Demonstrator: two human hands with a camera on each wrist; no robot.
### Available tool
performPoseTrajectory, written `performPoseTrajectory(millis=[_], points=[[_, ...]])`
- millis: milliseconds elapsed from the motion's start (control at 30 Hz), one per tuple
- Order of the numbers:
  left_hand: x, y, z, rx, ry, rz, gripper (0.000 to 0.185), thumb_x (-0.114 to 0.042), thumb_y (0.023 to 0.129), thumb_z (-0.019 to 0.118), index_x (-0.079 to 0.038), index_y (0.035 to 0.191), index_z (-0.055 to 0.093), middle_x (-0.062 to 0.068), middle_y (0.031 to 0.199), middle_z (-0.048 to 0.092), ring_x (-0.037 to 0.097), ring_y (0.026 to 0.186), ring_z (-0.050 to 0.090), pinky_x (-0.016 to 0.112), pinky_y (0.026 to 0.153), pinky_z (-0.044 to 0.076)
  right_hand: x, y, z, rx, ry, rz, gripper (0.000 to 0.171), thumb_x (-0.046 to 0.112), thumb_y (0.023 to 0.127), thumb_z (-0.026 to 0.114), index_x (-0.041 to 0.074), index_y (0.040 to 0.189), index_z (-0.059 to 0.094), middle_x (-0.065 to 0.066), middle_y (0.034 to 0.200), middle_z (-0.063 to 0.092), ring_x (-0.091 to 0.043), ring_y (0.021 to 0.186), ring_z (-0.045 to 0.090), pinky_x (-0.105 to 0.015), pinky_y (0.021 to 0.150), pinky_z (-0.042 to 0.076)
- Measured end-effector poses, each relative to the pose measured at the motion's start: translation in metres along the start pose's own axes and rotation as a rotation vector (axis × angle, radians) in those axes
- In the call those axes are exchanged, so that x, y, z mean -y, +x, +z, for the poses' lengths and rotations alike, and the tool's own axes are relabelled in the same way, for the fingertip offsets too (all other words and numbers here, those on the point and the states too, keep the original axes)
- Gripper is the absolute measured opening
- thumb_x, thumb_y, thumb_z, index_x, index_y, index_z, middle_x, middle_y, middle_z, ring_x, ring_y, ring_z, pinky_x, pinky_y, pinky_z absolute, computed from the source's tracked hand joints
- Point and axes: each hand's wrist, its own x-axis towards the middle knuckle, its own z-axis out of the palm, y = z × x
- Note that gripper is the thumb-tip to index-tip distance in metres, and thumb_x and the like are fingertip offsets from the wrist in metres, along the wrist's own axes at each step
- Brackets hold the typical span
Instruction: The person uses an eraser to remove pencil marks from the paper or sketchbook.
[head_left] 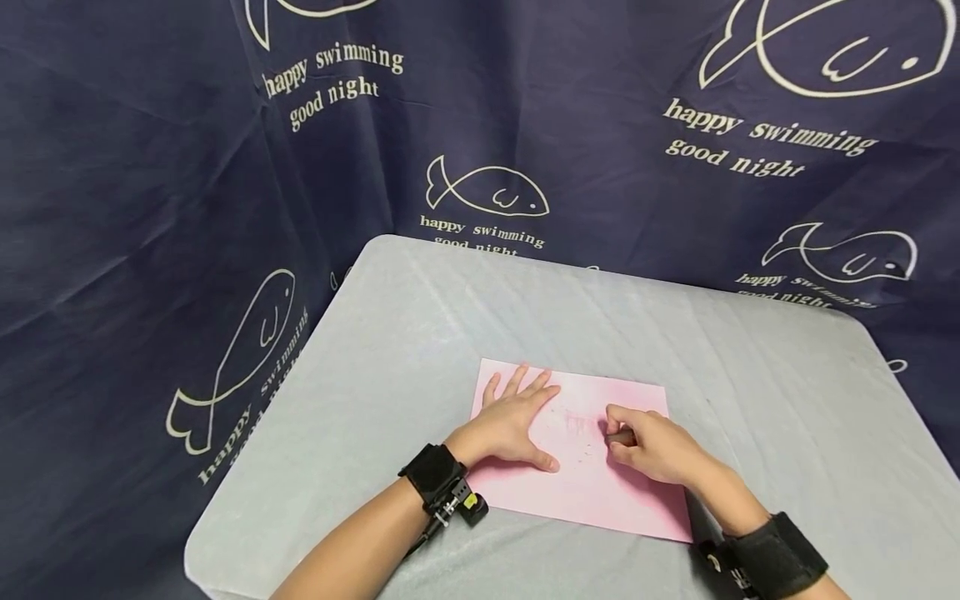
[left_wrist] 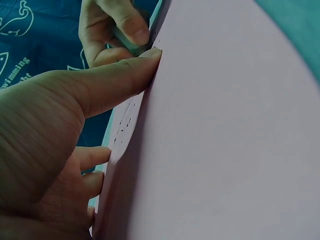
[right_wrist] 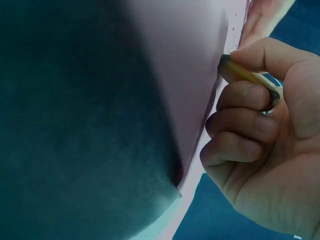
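Observation:
A sheet of pink paper [head_left: 570, 504] lies on the table, with a faint greyish smudge and small dark crumbs near its middle. My left hand [head_left: 510, 425] presses flat on the paper's left part, fingers spread and thumb out toward the smudge. Over the right part of the sheet, my right hand [head_left: 656, 446] pinches a small eraser [right_wrist: 245, 75] between thumb and curled fingers. The eraser looks yellowish with darkened ends, and its dark tip is right at the paper in the right wrist view. The fingers hide much of it in the head view.
The table [head_left: 360, 400] has a light grey cloth top with rounded corners. Behind it and to the left hangs a dark blue curtain [head_left: 600, 200] printed with fish outlines and lettering. Black straps with small cameras sit on both wrists.

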Motion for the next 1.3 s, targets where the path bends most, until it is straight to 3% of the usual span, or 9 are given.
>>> performPoseTrajectory(millis=[333, 567, 667, 900, 1300], points=[[0.002, -0.005, 0.000, -0.008, -0.026, 0.003, 0.116, -0.062, 0.067, 0.086, -0.026, 0.162, 0.031, -0.004, 0.173, 0.013, 0.027, 0.161, -0.002, 0.062, 0.125, -0.001, 0.013, 0.011, -0.006, 0.074, -0.165, 0.028, 0.019, 0.010, 0.087, 0.067, 0.022, 0.088, 0.053, 0.013, 0.062, 0.039, -0.003, 0.060, 0.038, -0.023, 0.056, 0.029], [0.001, -0.003, 0.001, -0.004, -0.021, 0.002, 0.115, -0.064, 0.068, 0.085, -0.026, 0.162, 0.030, -0.004, 0.173, 0.013, 0.027, 0.161, -0.002, 0.062, 0.125, 0.000, 0.030, 0.031, 0.000, 0.080, -0.119, -0.170, 0.017, 0.012, 0.094, 0.069, 0.018, 0.101, 0.055, 0.013, 0.066, 0.052, -0.001, 0.062, 0.044, -0.023, 0.061, 0.040], [0.000, -0.002, 0.001, -0.002, -0.024, 0.010, 0.114, -0.065, 0.069, 0.085, -0.026, 0.162, 0.030, -0.003, 0.173, 0.013, 0.027, 0.161, -0.002, 0.062, 0.125, 0.000, 0.033, 0.039, 0.007, 0.089, -0.132, -0.204, 0.019, 0.010, 0.093, 0.069, 0.018, 0.103, 0.055, 0.014, 0.068, 0.054, -0.002, 0.063, 0.045, -0.024, 0.062, 0.041], [0.001, -0.003, 0.001, -0.003, -0.005, 0.004, 0.115, -0.065, 0.068, 0.085, -0.027, 0.162, 0.030, -0.005, 0.173, 0.012, 0.026, 0.161, -0.002, 0.062, 0.125, -0.001, 0.034, 0.040, 0.011, 0.120, -0.138, -0.097, 0.021, 0.014, 0.089, 0.073, 0.024, 0.094, 0.055, 0.015, 0.059, 0.039, -0.006, 0.057, 0.040, -0.025, 0.054, 0.033], [-0.001, -0.003, -0.002, -0.008, -0.011, 0.013, 0.115, -0.064, 0.068, 0.085, -0.026, 0.162, 0.031, -0.004, 0.173, 0.012, 0.028, 0.161, -0.002, 0.063, 0.125, -0.001, 0.008, 0.008, 0.000, 0.019, -0.084, -0.007, 0.028, 0.008, 0.084, 0.073, 0.026, 0.084, 0.052, 0.019, 0.058, 0.031, 0.000, 0.056, 0.031, -0.021, 0.054, 0.023]])
